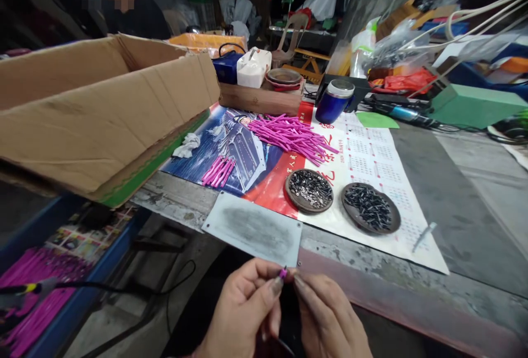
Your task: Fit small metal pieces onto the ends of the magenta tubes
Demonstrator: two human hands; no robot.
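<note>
My left hand (pixel 251 306) pinches a slim magenta stick (pixel 282 274) between thumb and forefinger. A dark point shows at its upper end; the rest is hidden by the fingers. Close against it, the fingertips of my right hand (pixel 330 317) are pressed together, and whatever they may hold is hidden. Just beyond both hands lies a pale metal plate (pixel 251 229) with a dark smudge. A round dish (pixel 289 199) of small metal rings and dark pieces stands behind. To its right, a second dish (pixel 395 221) holds dark, pin-like pieces.
A heap of magenta sticks (pixel 289 135) and a smaller bunch (pixel 218 172) lie on a printed calendar sheet (pixel 371 154). At left stands a large cardboard box (pixel 165 99). A blue cup (pixel 333 104) is farther back. More magenta sticks (pixel 41 303) fill a blue tray lower left.
</note>
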